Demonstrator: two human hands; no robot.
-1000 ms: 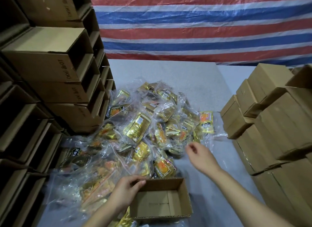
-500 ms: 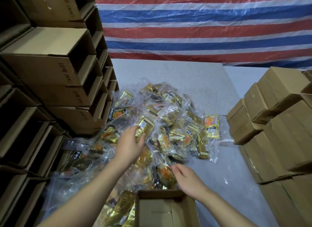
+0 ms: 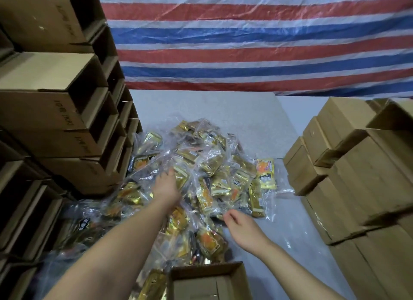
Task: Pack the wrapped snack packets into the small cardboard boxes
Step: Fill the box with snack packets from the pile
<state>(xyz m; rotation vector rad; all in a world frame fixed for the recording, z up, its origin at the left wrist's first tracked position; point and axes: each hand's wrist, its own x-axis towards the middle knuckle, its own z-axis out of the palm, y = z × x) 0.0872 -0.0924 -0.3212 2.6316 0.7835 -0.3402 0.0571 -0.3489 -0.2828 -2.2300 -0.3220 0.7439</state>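
Fingers of left hand [image 3: 166, 185] dug into heap of wrapped snack packets [image 3: 201, 179], grip hidden by plastic. Fingers of right hand [image 3: 242, 229] loosely curled, holding nothing, touching heap's near edge. Nearer than both, open small cardboard box [image 3: 207, 282]. Beyond, gray table [image 3: 212, 107].

A loose heap of snack packets [image 3: 201, 177], gold and orange inside clear crinkled wrap, spreads across the middle of the grey tabletop [image 3: 223, 107], reaching toward the near left. One yellow-and-orange packet [image 3: 265, 173] lies flat at the heap's right edge. An open small cardboard box [image 3: 209, 282] sits at the near edge, upright, nothing visible inside.
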